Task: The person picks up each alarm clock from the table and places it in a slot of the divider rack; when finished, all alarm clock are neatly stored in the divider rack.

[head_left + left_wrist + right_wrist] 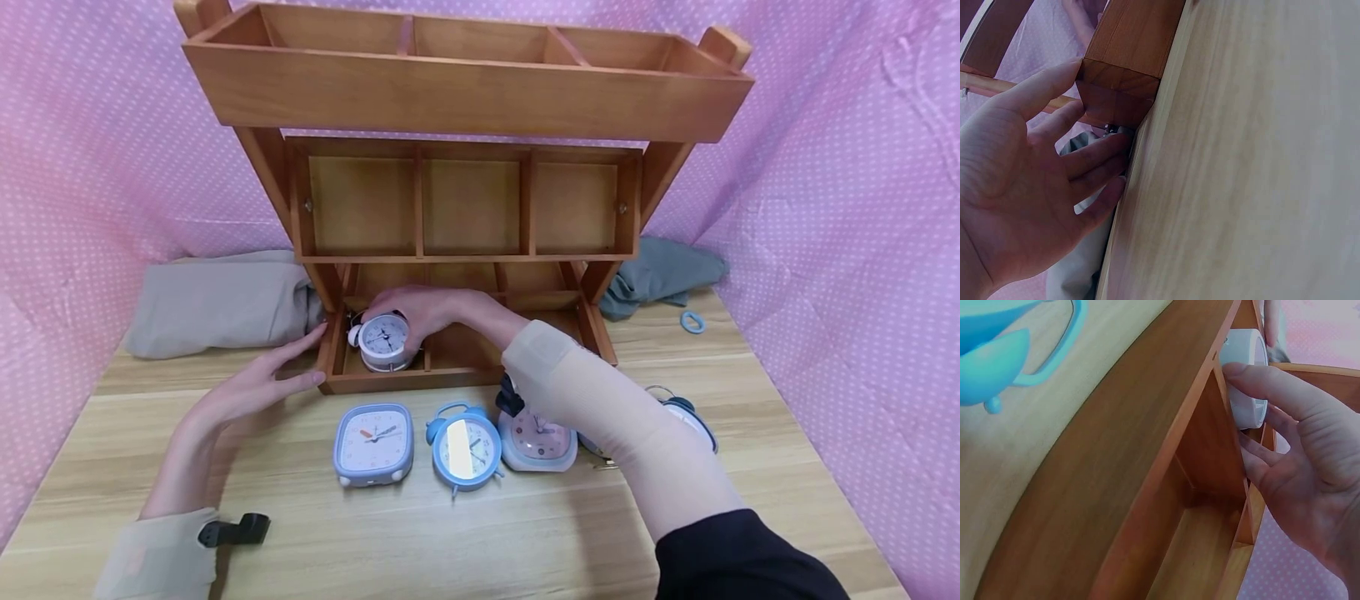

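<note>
My right hand (435, 310) holds a small white twin-bell alarm clock (385, 337) between thumb and fingers. The clock is at the left compartment of the bottom tier (450, 381) of a wooden shelf, its dial facing up toward the head view. In the right wrist view the thumb presses the white clock casing (1244, 387), close beside a wooden divider (1213, 431). My left hand (251, 385) has its fingers extended, with fingertips at the outer left end of that tier. The left wrist view shows the left hand (1035, 169) against the wooden corner (1119, 84).
In front of the shelf stand a blue square clock (374, 443), a blue twin-bell clock (467, 450) and a pink-and-white clock (538, 440). Another clock (686, 417) is partly behind my right forearm. Grey cloth (225, 304), darker cloth (660, 271) and a blue ring (692, 322) flank the shelf.
</note>
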`<state>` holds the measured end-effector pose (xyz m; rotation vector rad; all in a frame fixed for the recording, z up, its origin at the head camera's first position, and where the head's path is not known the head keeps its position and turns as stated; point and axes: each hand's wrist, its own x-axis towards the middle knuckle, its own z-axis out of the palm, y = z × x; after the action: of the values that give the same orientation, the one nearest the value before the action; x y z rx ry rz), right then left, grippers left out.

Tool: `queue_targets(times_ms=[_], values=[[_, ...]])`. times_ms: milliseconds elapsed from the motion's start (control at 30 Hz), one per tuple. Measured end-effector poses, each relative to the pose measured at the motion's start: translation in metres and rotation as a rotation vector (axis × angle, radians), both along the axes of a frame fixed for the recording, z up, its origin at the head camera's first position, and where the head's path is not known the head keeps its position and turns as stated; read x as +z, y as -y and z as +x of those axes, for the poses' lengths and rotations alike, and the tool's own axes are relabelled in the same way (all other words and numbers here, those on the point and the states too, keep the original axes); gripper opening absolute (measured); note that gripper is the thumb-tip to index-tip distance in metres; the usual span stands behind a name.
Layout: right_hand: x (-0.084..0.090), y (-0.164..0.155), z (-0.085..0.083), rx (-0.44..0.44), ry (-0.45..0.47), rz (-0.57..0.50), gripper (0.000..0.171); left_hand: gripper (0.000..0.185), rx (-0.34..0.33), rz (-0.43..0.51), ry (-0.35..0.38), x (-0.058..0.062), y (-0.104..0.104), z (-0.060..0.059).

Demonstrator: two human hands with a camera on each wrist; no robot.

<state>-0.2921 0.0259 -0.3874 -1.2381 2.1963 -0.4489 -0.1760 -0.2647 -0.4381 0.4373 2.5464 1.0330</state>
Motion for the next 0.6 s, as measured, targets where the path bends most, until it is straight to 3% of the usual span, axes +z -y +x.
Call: queue_targets(times_ms=[600], values=[[0.0052,-0.0010,0.0007,-0.010,0.071,0.018,0.089,0.078,0.003,0.007,0.007,-0.0015,-0.0001,-0.0010]])
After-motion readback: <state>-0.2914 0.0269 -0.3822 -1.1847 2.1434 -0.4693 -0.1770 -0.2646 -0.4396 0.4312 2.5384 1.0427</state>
